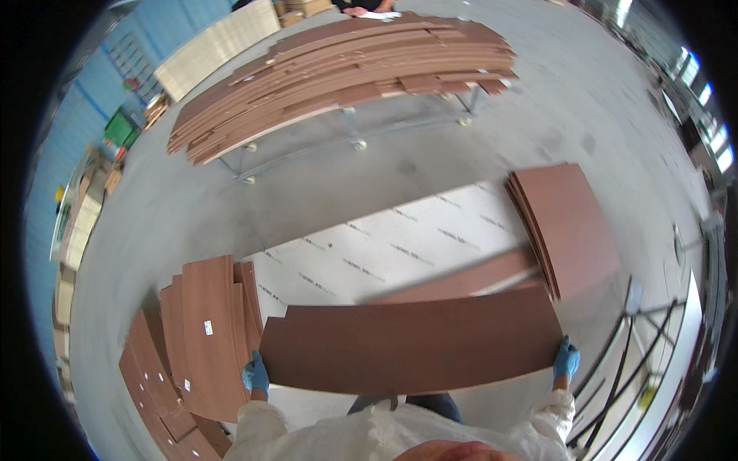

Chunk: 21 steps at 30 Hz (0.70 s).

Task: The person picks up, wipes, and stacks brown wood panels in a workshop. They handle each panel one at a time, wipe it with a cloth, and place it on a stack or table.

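A long dark-brown board point(415, 346) spans the space in front of my body, one end in each hand. My left hand point(255, 373), in a blue glove, is closed on its left end. At the other end my right hand point(566, 359), also blue-gloved, grips the edge. Beneath and beyond the board lies a white printed sheet point(369, 257). Another brown board point(469, 275) rests on that sheet, partly hidden by the held one. To the right stands a stack of reddish-brown panels point(569, 223); to the left, a stack of brown boards point(207, 330) bears small white labels.
A wheeled metal rack point(354, 131) carries a wide pile of brown boards point(361, 65) across the far side, with a person's hand point(356, 11) behind it. Dark metal frame bars point(623, 369) stand at right. More labelled panels point(150, 384) lie at lower left.
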Available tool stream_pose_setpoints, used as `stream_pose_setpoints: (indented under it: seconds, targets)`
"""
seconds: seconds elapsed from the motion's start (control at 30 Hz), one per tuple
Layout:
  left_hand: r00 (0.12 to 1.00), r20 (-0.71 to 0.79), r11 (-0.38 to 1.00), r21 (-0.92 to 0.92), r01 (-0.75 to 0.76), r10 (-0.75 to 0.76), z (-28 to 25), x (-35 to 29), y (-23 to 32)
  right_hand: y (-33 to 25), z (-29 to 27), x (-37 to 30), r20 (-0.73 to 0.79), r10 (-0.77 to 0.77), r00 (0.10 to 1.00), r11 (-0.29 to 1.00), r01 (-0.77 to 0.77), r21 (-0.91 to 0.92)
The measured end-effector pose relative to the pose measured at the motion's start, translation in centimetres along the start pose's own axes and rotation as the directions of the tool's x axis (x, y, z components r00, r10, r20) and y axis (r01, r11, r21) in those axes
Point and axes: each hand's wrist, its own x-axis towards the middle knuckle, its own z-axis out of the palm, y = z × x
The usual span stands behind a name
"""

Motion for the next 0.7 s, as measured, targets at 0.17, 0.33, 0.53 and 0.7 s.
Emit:
stream_pose_setpoints:
  seconds: [0.17,0.33,0.53,0.7]
  targets:
    - [0.930,0.307,0.973,-0.170,-0.157,0.204,-3.5,-1.9,2.5,9.9,-9.6,-7.6,-0.065,0.190,0.980,0.982,-0.189,0.014]
    - [0.874,0.324,0.928,-0.037,-0.370,0.361,-0.6,-3.2,11.2,22.1,-18.3,-13.8,-0.125,0.479,0.869,0.875,-0.463,0.139]
    - [0.714,0.293,0.761,-0.392,-0.517,0.636,2.8,-20.1,29.7,40.6,-25.3,-18.1,-0.253,0.718,0.648,0.688,-0.604,0.404]
    - [0.439,0.230,0.460,-0.705,-0.540,0.868,5.1,-39.7,44.7,55.6,-30.9,-22.0,-0.363,0.843,0.398,0.535,-0.693,0.482]
